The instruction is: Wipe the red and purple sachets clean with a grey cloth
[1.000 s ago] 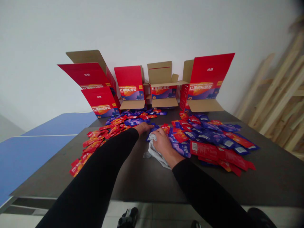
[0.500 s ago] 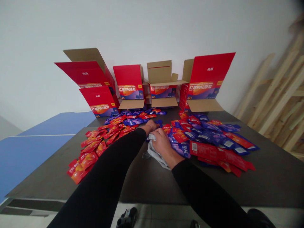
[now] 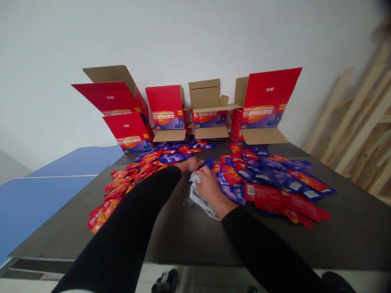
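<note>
Right hand (image 3: 209,185) clamped on grey cloth (image 3: 198,198) beneath it — left hand (image 3: 192,163) at a blue sachet (image 3: 209,163), grip unclear.

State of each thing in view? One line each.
Left hand: curled, beside blue sachet; grip unclear
Right hand: closed on cloth
Cloth: bunched
Left sachets: loose, overlapping
Right sachets: heaped, overlapping
Left boxes: stacked, upper flaps open
Middle boxes: flaps open
Right box: flaps open
Table: partly covered

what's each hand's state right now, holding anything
Left hand: beside a blue packet; whether its grip is closed cannot be told.
Right hand: closed, holding a white cloth.
</note>
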`<action>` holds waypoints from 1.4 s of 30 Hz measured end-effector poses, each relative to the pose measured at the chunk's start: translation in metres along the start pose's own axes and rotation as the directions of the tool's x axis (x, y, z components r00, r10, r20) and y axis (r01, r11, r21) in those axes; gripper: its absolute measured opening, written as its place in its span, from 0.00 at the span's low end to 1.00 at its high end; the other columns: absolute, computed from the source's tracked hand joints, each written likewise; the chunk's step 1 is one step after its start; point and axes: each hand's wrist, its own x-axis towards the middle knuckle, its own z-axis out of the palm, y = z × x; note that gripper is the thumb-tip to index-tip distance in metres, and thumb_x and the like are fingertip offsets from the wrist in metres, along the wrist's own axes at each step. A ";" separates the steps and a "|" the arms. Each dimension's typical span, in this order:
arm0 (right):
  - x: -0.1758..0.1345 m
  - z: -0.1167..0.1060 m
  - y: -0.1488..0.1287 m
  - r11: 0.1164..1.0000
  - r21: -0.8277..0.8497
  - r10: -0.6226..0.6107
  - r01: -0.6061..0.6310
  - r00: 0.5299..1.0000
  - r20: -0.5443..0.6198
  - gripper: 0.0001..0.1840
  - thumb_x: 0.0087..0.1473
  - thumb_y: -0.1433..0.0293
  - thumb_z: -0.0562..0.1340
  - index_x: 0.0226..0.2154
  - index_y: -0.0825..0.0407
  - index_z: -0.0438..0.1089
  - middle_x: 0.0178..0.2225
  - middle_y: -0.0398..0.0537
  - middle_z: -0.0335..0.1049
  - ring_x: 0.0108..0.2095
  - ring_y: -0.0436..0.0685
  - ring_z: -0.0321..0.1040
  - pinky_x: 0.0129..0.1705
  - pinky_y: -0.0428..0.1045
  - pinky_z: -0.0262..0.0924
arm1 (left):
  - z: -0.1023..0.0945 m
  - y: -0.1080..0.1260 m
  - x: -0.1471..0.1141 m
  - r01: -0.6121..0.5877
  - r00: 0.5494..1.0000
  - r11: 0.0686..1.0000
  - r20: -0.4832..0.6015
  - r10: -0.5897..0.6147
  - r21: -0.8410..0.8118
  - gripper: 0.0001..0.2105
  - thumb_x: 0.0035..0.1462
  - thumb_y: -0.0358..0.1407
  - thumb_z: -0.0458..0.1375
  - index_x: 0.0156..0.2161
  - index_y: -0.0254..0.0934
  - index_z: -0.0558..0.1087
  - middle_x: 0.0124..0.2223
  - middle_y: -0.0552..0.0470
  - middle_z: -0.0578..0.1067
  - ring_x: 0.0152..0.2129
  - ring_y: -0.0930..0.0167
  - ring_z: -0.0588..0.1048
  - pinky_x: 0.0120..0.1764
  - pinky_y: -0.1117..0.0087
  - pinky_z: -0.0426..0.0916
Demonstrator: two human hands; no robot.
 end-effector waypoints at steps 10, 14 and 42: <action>-0.001 0.002 0.001 1.000 -0.005 -0.019 0.019 1.000 -0.009 0.21 0.50 0.81 0.61 0.45 0.49 0.75 0.47 0.52 0.67 0.50 0.59 0.65 0.57 0.54 0.62 | -0.047 -0.065 -0.010 0.272 0.962 0.876 -0.135 -0.237 0.398 0.35 0.49 0.40 0.64 0.61 0.28 0.64 0.60 0.26 0.67 0.57 0.46 0.68 0.57 0.50 0.60; -0.001 0.002 0.001 0.999 0.001 -0.032 0.032 0.999 -0.005 0.21 0.49 0.81 0.61 0.46 0.51 0.75 0.46 0.53 0.67 0.51 0.60 0.65 0.57 0.54 0.62 | -0.040 -0.063 -0.007 0.304 0.953 0.851 -0.134 -0.273 0.429 0.34 0.52 0.44 0.63 0.62 0.31 0.63 0.59 0.27 0.69 0.57 0.48 0.69 0.58 0.49 0.59; -0.001 0.001 0.003 0.999 -0.009 -0.032 0.032 0.999 -0.016 0.18 0.52 0.80 0.60 0.45 0.51 0.75 0.46 0.52 0.67 0.48 0.59 0.66 0.56 0.53 0.62 | -0.003 -0.005 -0.128 -0.162 0.793 0.321 -0.316 -0.520 -0.933 0.28 0.56 0.37 0.65 0.55 0.43 0.55 0.41 0.53 0.73 0.28 0.74 0.76 0.34 0.70 0.74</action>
